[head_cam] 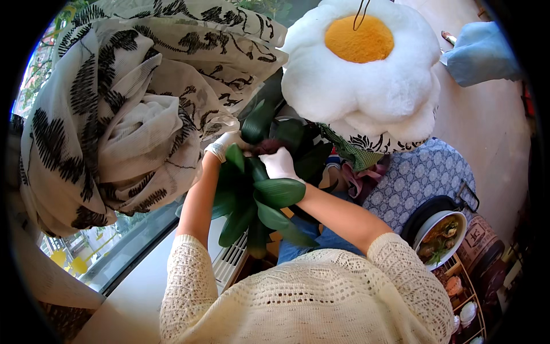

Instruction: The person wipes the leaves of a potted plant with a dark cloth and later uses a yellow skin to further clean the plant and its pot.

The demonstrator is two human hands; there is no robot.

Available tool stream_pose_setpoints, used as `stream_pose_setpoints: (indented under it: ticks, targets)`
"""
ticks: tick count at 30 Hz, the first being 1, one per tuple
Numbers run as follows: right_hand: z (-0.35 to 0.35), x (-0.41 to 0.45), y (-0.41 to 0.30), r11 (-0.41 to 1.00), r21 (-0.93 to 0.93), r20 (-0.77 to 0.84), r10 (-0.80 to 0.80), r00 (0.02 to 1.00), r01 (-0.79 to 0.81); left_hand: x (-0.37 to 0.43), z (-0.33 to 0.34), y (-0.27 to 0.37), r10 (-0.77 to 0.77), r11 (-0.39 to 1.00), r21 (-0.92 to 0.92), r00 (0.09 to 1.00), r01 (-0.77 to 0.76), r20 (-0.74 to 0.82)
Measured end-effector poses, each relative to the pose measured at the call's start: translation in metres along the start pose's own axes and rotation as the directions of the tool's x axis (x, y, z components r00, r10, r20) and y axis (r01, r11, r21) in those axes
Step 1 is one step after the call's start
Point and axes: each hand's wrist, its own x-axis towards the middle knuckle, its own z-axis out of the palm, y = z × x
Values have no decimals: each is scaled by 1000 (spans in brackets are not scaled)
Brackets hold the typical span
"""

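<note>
Both of my hands wear thin white gloves and reach in among broad, dark green strap leaves (281, 192) of a potted-looking plant; its base is hidden. My left hand (230, 142) is at the left side of the foliage, its fingers partly covered by leaves. Close to it, my right hand (280, 164) has its fingers bent at a dark reddish-brown, fuzzy-looking thing (268, 147) that lies between the hands. Whether either hand grips it or a leaf cannot be made out.
A sheer curtain with black embroidery (129, 129) bunches by the window at left. A white flower-shaped plush cushion (361, 81) stands beyond the plant. At right are a blue patterned round table (412, 176), a bowl of food (440, 238) and a rack (466, 303). A white radiator (230, 258) lies below.
</note>
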Motion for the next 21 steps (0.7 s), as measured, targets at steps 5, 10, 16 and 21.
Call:
stream_pose_setpoints:
  ticks: [5,10,16,21]
  targets:
    - [16,49,21,741,-666,202,67,977,86,-6,11,-12,-118,923,-373,992,92,-49]
    - [35,71,62,656,-738,232,23,972,161,-9,11,-27,-99,684,-721,994,107,54]
    - [44,80,85,815,-580,63,39,997,5,9,14,-54,-6,952,-305,1000,2,-13]
    - [61,56,62,829,-554,136,-6,991,81,0,25,-96,-77,992,-116,965,49,-251]
